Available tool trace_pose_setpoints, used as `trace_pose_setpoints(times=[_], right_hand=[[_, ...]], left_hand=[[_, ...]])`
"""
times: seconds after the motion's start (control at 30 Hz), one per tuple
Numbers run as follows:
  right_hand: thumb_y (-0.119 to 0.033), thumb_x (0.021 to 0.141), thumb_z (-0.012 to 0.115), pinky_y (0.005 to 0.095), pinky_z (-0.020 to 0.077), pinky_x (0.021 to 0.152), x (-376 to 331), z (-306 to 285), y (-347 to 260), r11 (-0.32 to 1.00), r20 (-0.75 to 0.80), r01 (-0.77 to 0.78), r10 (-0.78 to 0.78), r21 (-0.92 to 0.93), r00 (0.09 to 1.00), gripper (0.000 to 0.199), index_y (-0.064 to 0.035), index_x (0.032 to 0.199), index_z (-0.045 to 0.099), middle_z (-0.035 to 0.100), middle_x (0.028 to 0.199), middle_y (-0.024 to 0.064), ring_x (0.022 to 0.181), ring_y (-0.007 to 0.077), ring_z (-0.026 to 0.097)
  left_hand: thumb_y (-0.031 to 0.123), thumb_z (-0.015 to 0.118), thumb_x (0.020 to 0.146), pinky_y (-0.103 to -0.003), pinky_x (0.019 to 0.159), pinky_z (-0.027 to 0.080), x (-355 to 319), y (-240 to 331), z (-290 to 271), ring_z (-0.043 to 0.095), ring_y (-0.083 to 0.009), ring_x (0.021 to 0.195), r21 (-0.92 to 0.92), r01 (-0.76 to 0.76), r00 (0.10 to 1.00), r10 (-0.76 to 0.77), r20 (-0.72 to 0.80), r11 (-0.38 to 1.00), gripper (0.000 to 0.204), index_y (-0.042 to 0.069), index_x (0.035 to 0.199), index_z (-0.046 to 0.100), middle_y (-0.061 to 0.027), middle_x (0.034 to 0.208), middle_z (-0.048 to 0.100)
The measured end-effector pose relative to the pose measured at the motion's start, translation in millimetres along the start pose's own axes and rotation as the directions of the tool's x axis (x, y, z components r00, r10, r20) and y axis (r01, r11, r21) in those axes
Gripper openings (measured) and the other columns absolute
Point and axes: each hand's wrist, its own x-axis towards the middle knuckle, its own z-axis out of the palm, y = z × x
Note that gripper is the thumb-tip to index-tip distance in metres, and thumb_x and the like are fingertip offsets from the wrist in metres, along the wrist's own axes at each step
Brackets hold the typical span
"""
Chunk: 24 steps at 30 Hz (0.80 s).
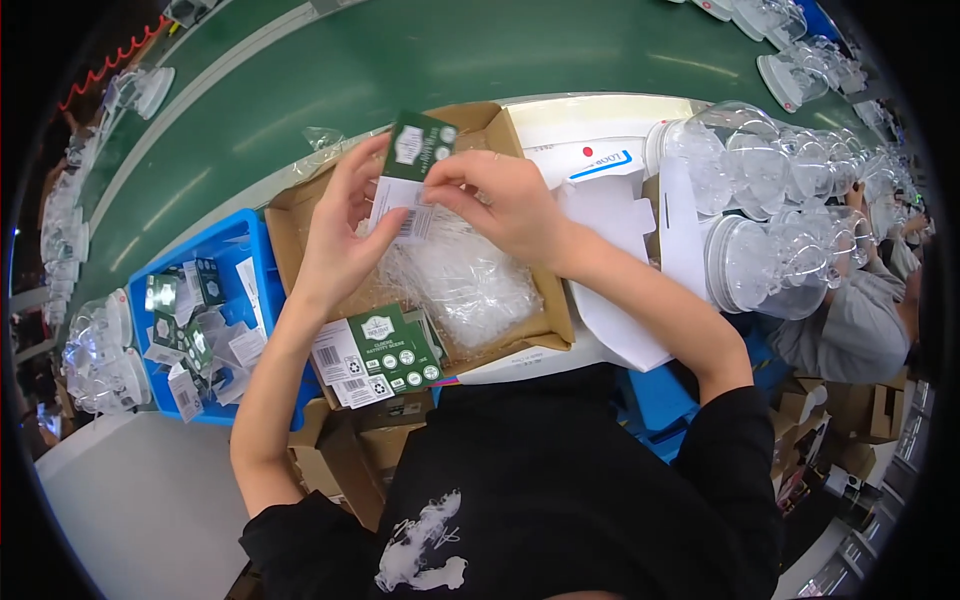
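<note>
Above an open cardboard box (556, 318), both hands are on one green-and-white printed card (412, 160). My left hand (345, 225) grips its left edge, with the thumb across the white lower part. The fingers of my right hand (505, 200) are closed in a pinch at the card's right edge; whether anything small and clear is between them I cannot make out. Below the card, a heap of thin clear plastic strands (470, 285) fills much of the box. A stack of similar green-and-white cards (385, 350) lies at the box's near left corner.
On the left, a blue bin (262, 245) holds several cards with clear plastic. Rows of clear domes with white bases (740, 250) stand at the right, beside folded white card sheets (620, 215). Beyond the box runs a green surface (400, 65). Another person's grey sleeve (850, 320) shows far right.
</note>
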Motion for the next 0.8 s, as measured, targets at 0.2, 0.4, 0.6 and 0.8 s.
trace_pose_setpoints(times=[0.2, 0.4, 0.6, 0.8], right_hand=[[-0.003, 0.082, 0.067, 0.0289, 0.0509, 0.063, 1.9, -0.3, 1.7, 0.997, -0.085, 0.000, -0.007, -0.078, 0.996, 0.018, -0.0005, 0.100, 0.065, 0.067, 0.084, 0.0103, 0.073, 0.0202, 0.063], [-0.006, 0.081, 0.068, 0.0338, 0.0490, 0.069, 8.2, -2.8, 4.2, 0.986, -0.201, 0.099, -0.125, -0.134, 0.972, 0.011, -0.0042, 0.090, 0.063, 0.064, 0.086, 0.0091, 0.080, 0.0251, 0.060], [-0.001, 0.084, 0.065, 0.0288, 0.0503, 0.070, 4.3, -2.7, 0.3, 0.999, 0.003, 0.040, -0.040, 0.033, 0.999, 0.012, -0.0012, 0.095, 0.062, 0.065, 0.099, 0.0095, 0.086, 0.0213, 0.062], [-0.002, 0.084, 0.065, 0.0299, 0.0516, 0.071, 3.5, -3.1, -1.0, 0.997, 0.054, 0.027, -0.031, 0.072, 0.998, 0.011, -0.0019, 0.095, 0.064, 0.067, 0.094, 0.0092, 0.084, 0.0207, 0.064]], left_hand=[[0.000, 0.069, 0.081, -0.024, 0.080, 0.049, -2.6, -11.9, -9.6, 0.061, -0.0106, 0.088, 0.121, 0.023, 0.999, -0.026, 0.021, 0.992, 0.030, -0.002, 0.110, 0.062, -0.0049, 0.096, 0.066], [0.005, 0.068, 0.084, -0.022, 0.074, 0.047, -5.6, -3.9, -9.0, 0.060, -0.0081, 0.084, 0.047, 0.083, 0.995, -0.080, -0.064, 0.995, 0.018, -0.003, 0.100, 0.065, -0.0041, 0.092, 0.067], [0.010, 0.069, 0.085, -0.022, 0.072, 0.049, -9.4, 5.6, -11.2, 0.060, -0.0079, 0.083, 0.057, 0.087, 0.988, -0.094, 0.126, 0.995, 0.024, -0.002, 0.104, 0.064, -0.0034, 0.091, 0.066], [0.009, 0.067, 0.085, -0.028, 0.088, 0.047, -3.3, -2.9, -8.2, 0.058, -0.0145, 0.103, -0.056, -0.100, 0.986, 0.107, 0.131, 0.993, 0.022, -0.002, 0.104, 0.065, -0.0112, 0.121, 0.058]])
